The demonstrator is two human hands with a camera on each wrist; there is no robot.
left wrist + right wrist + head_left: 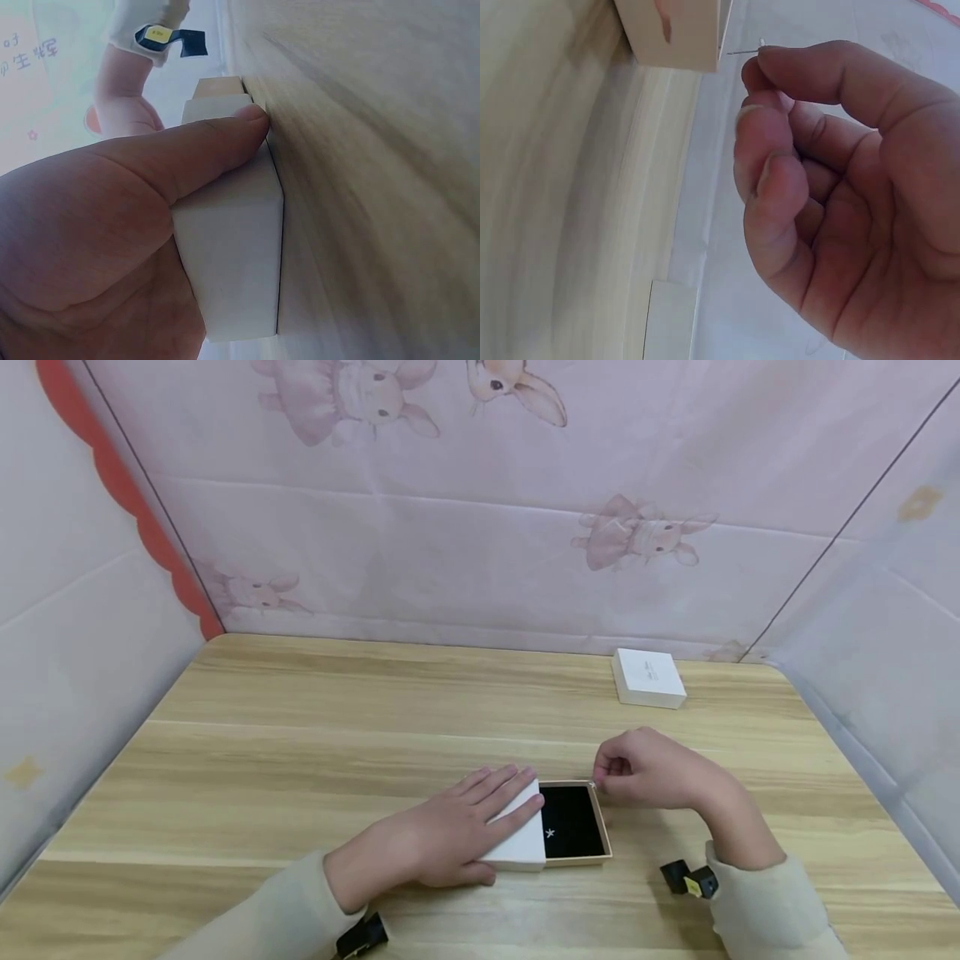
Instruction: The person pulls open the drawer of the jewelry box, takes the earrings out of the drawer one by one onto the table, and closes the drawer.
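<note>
A white sliding jewelry box [517, 853] lies on the table, its beige-rimmed drawer [606, 835] pulled out to the right. On the drawer's black pad [572, 814] sits a small star-shaped piece [550, 833]. My left hand [465, 831] presses flat on the box's white sleeve, fingers spread over the top; in the left wrist view its thumb [217, 150] lies along the near side. Beside the drawer's far right corner, my right hand [652, 768] pinches a tiny stud earring [742, 52] between thumb and forefinger, its thin pin pointing toward the drawer. The other fingers curl inward.
A second white box [649, 678] with small lettering stands at the back right of the wooden table [360, 710]. Fabric walls [465, 560] with rabbit pictures close off the back and sides. Black wrist-camera parts [690, 878] hang at both sleeves.
</note>
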